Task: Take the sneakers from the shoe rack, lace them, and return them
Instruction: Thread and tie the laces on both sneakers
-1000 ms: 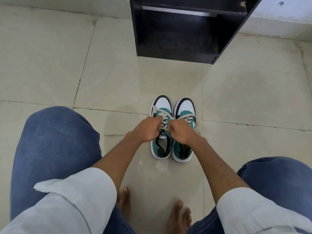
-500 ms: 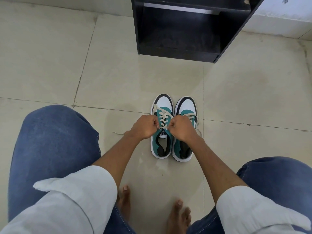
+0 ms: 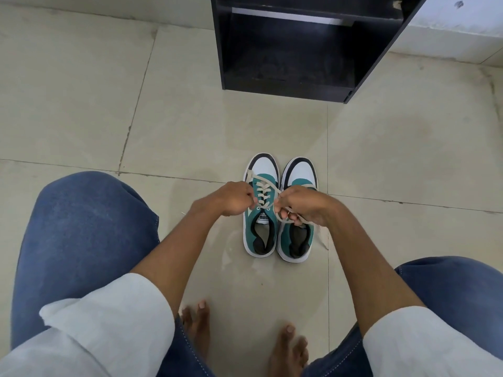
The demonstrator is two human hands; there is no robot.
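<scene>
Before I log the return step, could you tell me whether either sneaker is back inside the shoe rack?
No, both sneakers stand side by side on the floor tiles, in front of the black shoe rack.

Counts: 2 sneakers, teal/white/black, side by side, toes toward the rack: left sneaker [image 3: 261, 213] and right sneaker [image 3: 297, 235]. 2 cream laces, 1 per shoe: left-shoe lace [image 3: 263, 192] w/ approx 4 crossings showing, right-shoe lace [image 3: 306, 185] mostly hidden under the hand. 2 hands: left hand [image 3: 231, 198], right hand [image 3: 302, 204], each pinching lace. 2 bare feet at bottom: left foot [image 3: 196, 326], right foot [image 3: 288, 352]. 2 denim knees, 2 white sleeves. 1 black shoe rack [image 3: 299, 47], w/ 2 shelf levels visible.
</scene>
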